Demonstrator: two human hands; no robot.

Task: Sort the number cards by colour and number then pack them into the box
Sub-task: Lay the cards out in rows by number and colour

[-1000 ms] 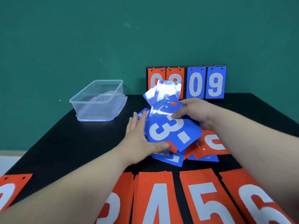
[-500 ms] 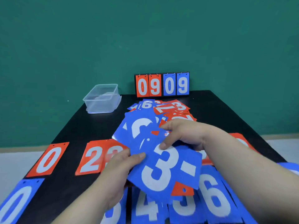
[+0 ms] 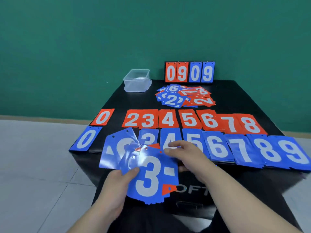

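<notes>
- Holding a fan of blue cards [image 3: 149, 175] at lower centre of the frame, your left hand [image 3: 116, 185] pinches its lower-left edge, with the thumb on top and the fingers hidden beneath.
- Your right hand [image 3: 183, 155] curls over the fan's upper-right corner. Its fingers lie on the front card, a white 3, and the thumb shows just beside that card's right edge.
- Slivers of red card peek out at the fan's top and lower right.
- Across the middle of the frame, a red row [image 3: 168, 121] lies on the black table [image 3: 235, 91]: 0 set apart at the left, then 2 through 8 with edges overlapping.
- Just below it, a blue row [image 3: 242, 150] runs along the table's near edge: 0, then 3 through 9. The fan covers the stretch between 0 and 3.
- An unsorted heap [image 3: 183, 96] of mixed red and blue cards sits above the rows, right of centre.
- The clear plastic box [image 3: 137, 79] stands at the table's far left corner, well apart from both hands.
- A flip scoreboard [image 3: 189, 72] reading 0 9 0 9 stands upright behind the heap, before the green wall.
</notes>
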